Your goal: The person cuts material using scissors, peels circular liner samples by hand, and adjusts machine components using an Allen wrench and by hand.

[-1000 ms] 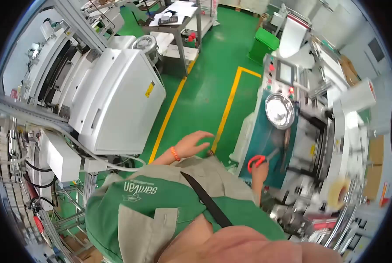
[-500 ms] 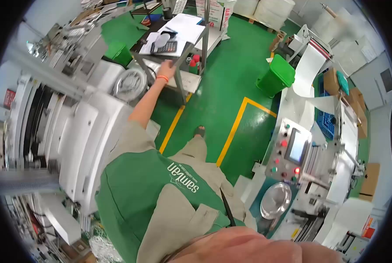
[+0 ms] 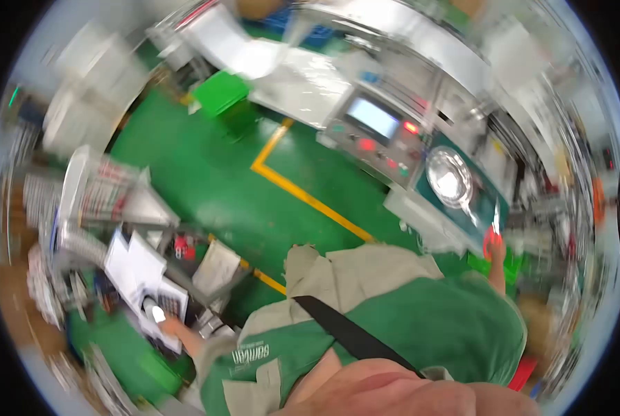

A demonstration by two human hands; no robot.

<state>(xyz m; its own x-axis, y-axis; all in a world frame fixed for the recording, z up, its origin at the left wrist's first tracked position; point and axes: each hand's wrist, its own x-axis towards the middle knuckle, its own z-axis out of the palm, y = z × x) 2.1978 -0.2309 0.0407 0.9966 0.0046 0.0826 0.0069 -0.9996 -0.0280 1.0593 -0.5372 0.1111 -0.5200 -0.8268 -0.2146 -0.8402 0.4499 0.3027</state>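
My left hand is at the desk on the lower left, its fingers closed at a small white round thing with a dark part; blur hides its kind. White papers and a calculator lie beside it. On the right, my right hand is closed around what looks like red-handled scissors, with a shiny pointed tip upward. That hand is by the edge of a teal surface, where a shiny round metal dish sits.
A control panel with a lit screen and red lights stands beyond the dish. A green bin is at the upper left, near a yellow floor line. White wrapped stacks stand at the far left.
My view has swung to the right, so the desk now lies lower left. My left hand has reached the white thing on the desk. My right hand has come into view with the red-handled scissors.
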